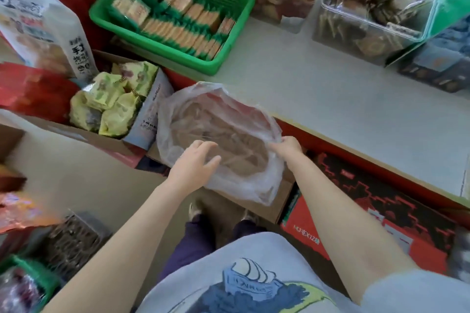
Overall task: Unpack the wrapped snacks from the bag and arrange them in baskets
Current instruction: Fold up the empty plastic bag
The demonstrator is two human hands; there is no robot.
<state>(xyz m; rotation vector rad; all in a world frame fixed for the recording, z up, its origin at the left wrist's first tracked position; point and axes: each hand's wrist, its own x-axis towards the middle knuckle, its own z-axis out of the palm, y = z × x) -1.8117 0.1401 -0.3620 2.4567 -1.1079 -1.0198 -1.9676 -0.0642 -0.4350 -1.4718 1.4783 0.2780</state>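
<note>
A clear plastic bag [178, 109] of brownish wrapped snacks [229, 134] sits open in front of me, below the counter edge. My right hand [287, 147] grips the bag's right rim. My left hand [195, 162] is at the bag's near left side with fingers spread and fairly straight, holding nothing. A green basket [229, 56] on the counter at upper centre holds rows of wrapped crackers in green-edged packets.
A grey counter [343, 99] runs across the right. On it stand clear tubs of snacks [368, 15]. A cardboard box of yellow-green packets [114, 101] lies to the left. A red carton [368, 223] sits low right, another green basket [30, 279] at bottom left.
</note>
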